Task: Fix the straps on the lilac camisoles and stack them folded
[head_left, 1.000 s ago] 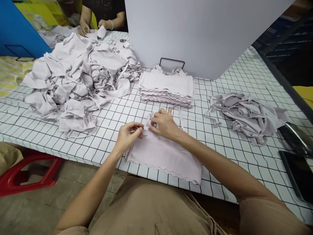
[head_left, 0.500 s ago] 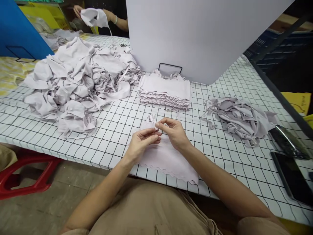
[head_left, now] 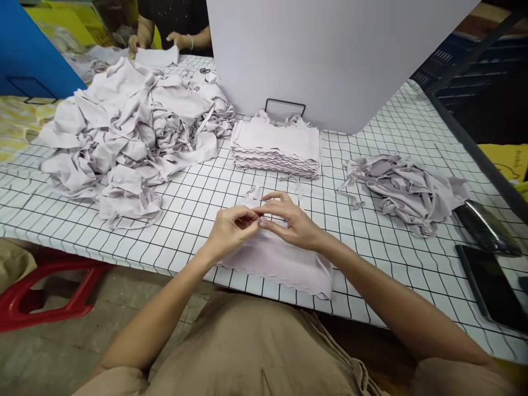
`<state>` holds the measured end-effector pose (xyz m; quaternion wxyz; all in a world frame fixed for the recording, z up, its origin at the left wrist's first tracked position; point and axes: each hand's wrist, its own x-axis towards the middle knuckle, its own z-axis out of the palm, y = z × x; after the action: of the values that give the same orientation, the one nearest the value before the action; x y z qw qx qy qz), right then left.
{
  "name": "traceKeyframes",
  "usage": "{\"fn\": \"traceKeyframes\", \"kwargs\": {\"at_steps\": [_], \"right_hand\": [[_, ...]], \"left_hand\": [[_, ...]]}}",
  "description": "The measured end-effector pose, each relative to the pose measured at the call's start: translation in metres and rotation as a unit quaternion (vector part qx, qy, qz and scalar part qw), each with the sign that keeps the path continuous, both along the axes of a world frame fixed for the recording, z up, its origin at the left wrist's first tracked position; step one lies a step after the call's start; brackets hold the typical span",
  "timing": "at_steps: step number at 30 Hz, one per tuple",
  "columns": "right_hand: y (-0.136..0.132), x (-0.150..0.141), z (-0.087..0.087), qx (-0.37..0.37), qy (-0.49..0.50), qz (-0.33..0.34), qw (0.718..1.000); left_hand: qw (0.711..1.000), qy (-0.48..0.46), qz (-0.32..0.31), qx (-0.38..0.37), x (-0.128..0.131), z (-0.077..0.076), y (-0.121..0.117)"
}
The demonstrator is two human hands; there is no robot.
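Note:
A pale lilac garment point(head_left: 284, 267) with a wavy hem and thin straps lies flat at the table's front edge. Above it, my left hand point(head_left: 230, 231) and my right hand point(head_left: 296, 223) meet fingertip to fingertip. Thumb and fingers of both are pinched together; whatever small thing they hold is hidden between them. A bit of strap shows just beyond my fingers. Behind my hands sits a neat stack of folded garments point(head_left: 275, 140), wavy edges toward me.
A large loose heap of garments point(head_left: 124, 126) covers the left; a smaller heap point(head_left: 406, 190) lies right. Near it are a black phone point(head_left: 490, 286) and a dark glossy object point(head_left: 489, 228). A grey panel point(head_left: 322, 60) stands behind the stack. A co-worker's hands point(head_left: 179, 40) handle cloth at the back.
My hands have come together at the fingertips and shifted slightly right over the garment. The co-worker lifted a piece of cloth and has laid it back down on the table.

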<state>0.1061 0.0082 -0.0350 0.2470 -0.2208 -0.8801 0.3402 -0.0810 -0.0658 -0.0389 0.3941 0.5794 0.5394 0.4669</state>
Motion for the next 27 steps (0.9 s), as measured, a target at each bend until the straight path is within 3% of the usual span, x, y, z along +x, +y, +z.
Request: {"fn": "traceKeyframes", "kwargs": {"at_steps": [5, 9, 14, 18, 27], "right_hand": [[0.01, -0.003, 0.001, 0.011, -0.002, -0.036, 0.999], [0.011, -0.005, -0.009, -0.051, 0.051, -0.075, 0.995], [0.008, 0.001, -0.029, -0.096, 0.029, -0.118, 0.988], [0.003, 0.005, -0.04, -0.104, 0.02, -0.131, 0.986], [-0.002, 0.007, -0.047, -0.024, 0.006, -0.107, 0.994]], "left_hand": [[0.993, 0.102, -0.032, 0.047, -0.008, 0.002, 0.007], [0.982, 0.179, -0.027, 0.042, -0.01, -0.015, 0.007], [0.954, 0.3, -0.018, -0.018, -0.005, -0.037, 0.003], [0.954, 0.297, -0.027, -0.021, -0.003, -0.039, 0.004], [0.958, 0.281, -0.037, -0.03, 0.003, -0.039, 0.004]]}}
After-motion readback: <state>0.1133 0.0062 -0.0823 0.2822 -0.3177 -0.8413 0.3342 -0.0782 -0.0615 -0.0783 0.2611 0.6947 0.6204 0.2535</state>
